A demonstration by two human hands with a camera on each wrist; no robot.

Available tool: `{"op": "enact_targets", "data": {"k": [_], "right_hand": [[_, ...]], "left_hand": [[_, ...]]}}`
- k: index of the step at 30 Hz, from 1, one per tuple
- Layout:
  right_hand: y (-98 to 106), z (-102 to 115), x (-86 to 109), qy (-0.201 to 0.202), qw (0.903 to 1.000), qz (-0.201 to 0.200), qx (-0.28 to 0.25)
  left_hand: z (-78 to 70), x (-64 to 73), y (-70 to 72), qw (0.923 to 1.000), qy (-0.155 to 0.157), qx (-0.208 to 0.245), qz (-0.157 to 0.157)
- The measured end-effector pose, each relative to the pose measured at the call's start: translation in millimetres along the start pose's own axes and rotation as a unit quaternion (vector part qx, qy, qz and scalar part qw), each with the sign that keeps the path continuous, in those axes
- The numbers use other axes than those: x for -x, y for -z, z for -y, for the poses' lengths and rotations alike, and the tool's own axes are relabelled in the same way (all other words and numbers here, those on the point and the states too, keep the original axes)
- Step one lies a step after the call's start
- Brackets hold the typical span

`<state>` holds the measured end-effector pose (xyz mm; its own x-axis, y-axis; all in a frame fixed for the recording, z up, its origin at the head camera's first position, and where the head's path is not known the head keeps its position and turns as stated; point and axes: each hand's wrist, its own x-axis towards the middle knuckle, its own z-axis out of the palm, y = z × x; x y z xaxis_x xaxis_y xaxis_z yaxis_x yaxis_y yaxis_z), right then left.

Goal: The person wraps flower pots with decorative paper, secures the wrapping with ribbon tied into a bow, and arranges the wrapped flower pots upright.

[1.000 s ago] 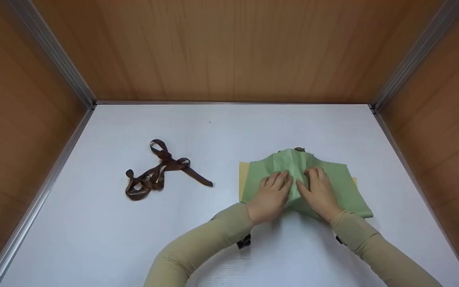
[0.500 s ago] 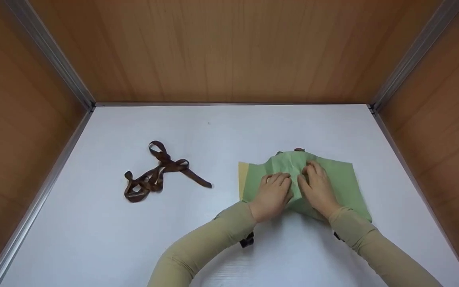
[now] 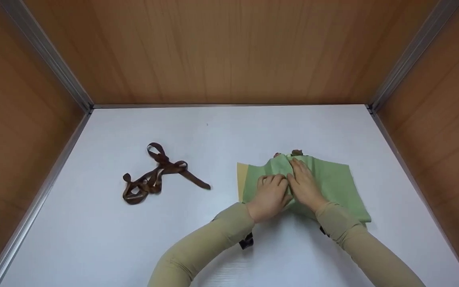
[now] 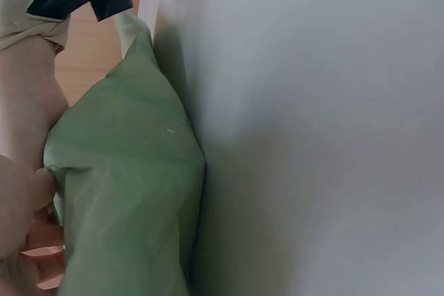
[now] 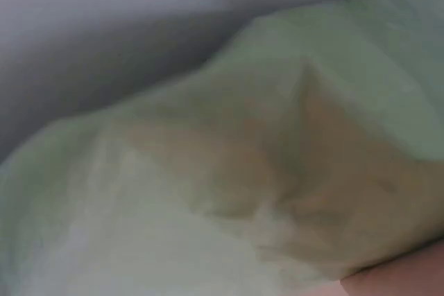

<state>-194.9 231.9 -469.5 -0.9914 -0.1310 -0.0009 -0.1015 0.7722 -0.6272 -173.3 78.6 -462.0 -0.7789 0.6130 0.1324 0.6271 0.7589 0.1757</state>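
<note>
A sheet of green wrapping paper [image 3: 333, 179] with a pale yellow face [image 3: 242, 181] showing at its left lies bunched on the table. Small brownish-red bits [image 3: 296, 152] poke out past its far edge, too small to identify. On the left part of the folds, my left hand [image 3: 269, 197] has its fingers curled and grips the paper. Right beside it, my right hand [image 3: 305, 187] presses the paper with fingers fairly straight, its thumb close to the left hand. The left wrist view shows the folded green paper [image 4: 132, 143] close up; the right wrist view of the paper [image 5: 173, 227] is blurred.
A tangled brown ribbon [image 3: 155, 175] lies on the white table [image 3: 197, 247] to the left, apart from the paper. Wood panels [image 3: 229, 52] with metal edging stand at the back and both sides.
My right hand has slid left toward the left hand, its fingers straightening over the paper. The folds have shifted with it. My left hand stays nearly in place.
</note>
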Motion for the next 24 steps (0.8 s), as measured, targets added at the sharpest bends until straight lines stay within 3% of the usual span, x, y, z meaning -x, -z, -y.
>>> {"op": "enact_targets", "data": {"k": [4, 8, 11, 15, 19, 24], "right_hand": [[-0.2, 1.8, -0.1, 0.007, 0.9997, 0.002, 0.025], [-0.4, 3.1, -0.5, 0.013, 0.9993, -0.001, 0.035], [-1.5, 2.9, -0.9, 0.014, 0.9992, 0.000, 0.037], [-3.0, 2.1, -0.6, 0.018, 0.9992, -0.001, 0.037], [-3.5, 0.6, 0.3, 0.013, 0.9993, -0.001, 0.036], [-3.8, -0.5, 1.5, 0.010, 0.9993, -0.003, 0.037]], "left_hand": [[10.9, 4.8, 6.5, 0.9987, 0.018, 0.040, 0.027], [29.2, 11.7, 10.0, 0.9931, 0.087, 0.069, 0.038], [43.6, 15.2, 10.9, 0.9794, 0.164, 0.108, 0.047], [58.0, 16.6, 10.1, 0.9502, 0.248, 0.170, 0.083], [65.3, 17.1, 5.5, 0.9312, 0.284, 0.195, 0.119], [69.0, 20.8, -0.9, 0.9276, 0.292, 0.200, 0.121]]}}
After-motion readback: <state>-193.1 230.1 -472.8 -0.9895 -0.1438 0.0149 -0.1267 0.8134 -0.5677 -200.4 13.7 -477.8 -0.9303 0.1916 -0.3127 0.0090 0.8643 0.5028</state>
